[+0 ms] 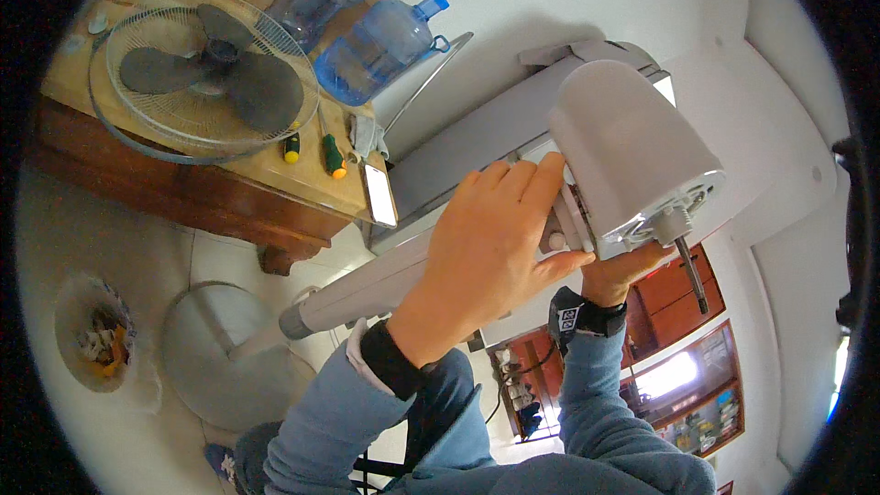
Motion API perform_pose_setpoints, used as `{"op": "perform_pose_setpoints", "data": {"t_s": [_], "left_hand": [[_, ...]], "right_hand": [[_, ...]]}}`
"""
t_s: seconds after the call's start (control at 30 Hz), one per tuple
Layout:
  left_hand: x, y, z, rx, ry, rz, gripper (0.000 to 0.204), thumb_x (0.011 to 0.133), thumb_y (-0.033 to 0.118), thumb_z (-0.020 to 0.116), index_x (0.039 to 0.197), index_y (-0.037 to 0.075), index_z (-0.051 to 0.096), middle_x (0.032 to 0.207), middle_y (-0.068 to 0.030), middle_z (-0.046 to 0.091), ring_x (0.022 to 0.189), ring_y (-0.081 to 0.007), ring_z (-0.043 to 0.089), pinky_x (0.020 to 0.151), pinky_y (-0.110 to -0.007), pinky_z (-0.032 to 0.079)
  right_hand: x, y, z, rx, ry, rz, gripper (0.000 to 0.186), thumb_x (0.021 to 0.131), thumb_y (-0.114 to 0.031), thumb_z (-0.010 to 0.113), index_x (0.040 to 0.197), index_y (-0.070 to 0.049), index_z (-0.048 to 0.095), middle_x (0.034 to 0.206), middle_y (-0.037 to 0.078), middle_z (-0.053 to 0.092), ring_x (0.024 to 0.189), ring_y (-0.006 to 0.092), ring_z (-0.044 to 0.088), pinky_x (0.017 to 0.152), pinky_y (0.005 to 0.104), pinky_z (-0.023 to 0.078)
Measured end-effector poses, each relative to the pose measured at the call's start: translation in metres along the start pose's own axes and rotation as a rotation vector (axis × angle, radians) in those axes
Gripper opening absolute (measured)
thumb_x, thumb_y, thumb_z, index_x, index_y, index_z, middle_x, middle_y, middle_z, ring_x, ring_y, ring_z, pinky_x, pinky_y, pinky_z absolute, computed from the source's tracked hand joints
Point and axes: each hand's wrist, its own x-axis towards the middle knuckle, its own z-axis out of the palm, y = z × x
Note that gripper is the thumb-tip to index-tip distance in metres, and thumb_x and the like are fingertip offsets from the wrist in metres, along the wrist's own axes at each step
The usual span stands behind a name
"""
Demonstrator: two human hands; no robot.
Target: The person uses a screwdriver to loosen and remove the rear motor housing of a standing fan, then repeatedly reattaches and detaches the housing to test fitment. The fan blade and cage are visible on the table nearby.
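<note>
A white fan motor housing (632, 133) sits at the top of a stand fan's pale pole (367, 293), its bare metal shaft (692, 275) sticking out. My left hand (495, 238) grips the near side of the housing, fingertips on its edge and thumb by its lower rim. Beneath, my right hand (623, 270) holds the housing from below, its fingers partly hidden. The pole runs down to a round white base (225, 357) on the floor. On the wooden table (73, 82) lie the grey fan blades (261, 92) and a wire grille (115, 55).
Two screwdrivers, one green-and-orange (333, 156) and one dark-and-yellow (291, 147), lie by a phone (379, 194) at the table's edge. Two blue water jugs (371, 50) stand behind. A waste bin (69, 330) stands on the floor at left. Cabinets (706, 403) are at right.
</note>
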Motion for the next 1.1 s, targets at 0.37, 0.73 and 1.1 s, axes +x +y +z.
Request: {"op": "perform_pose_setpoints", "data": {"t_s": [0.37,0.73,1.1], "left_hand": [[-0.003,-0.008,0.005,-0.011,0.042,-0.04,0.078,0.063,0.038,0.083,0.12,-0.002,0.048,0.094,-0.0173,0.058,0.087,-0.0346,0.058,0.073,-0.042,0.046],[-0.011,-0.018,0.011,-0.042,0.112,-0.035,0.066,0.061,0.035,0.085,0.105,-0.001,0.053,0.088,-0.0164,0.06,0.082,-0.0342,0.06,0.069,-0.04,0.049],[-0.004,-0.022,0.011,-0.121,0.064,-0.083,0.061,0.064,0.029,0.085,0.107,-0.001,0.052,0.086,-0.0169,0.061,0.08,-0.0352,0.061,0.068,-0.04,0.05]], "right_hand": [[0.007,-0.002,0.008,0.299,-0.058,0.167,0.064,0.089,-0.063,0.042,0.133,-0.016,0.045,0.13,0.006,0.053,0.118,0.0267,0.053,0.098,0.0479,0.045],[0.015,0.0,0.009,0.208,-0.07,0.2,0.065,0.09,-0.063,0.044,0.138,-0.018,0.043,0.132,0.003,0.053,0.119,0.0266,0.053,0.097,0.0506,0.047],[0.046,-0.01,0.023,0.069,-0.234,0.313,0.067,0.09,-0.064,0.044,0.135,-0.014,0.044,0.127,0.007,0.055,0.114,0.0232,0.057,0.089,0.0433,0.054]]}}
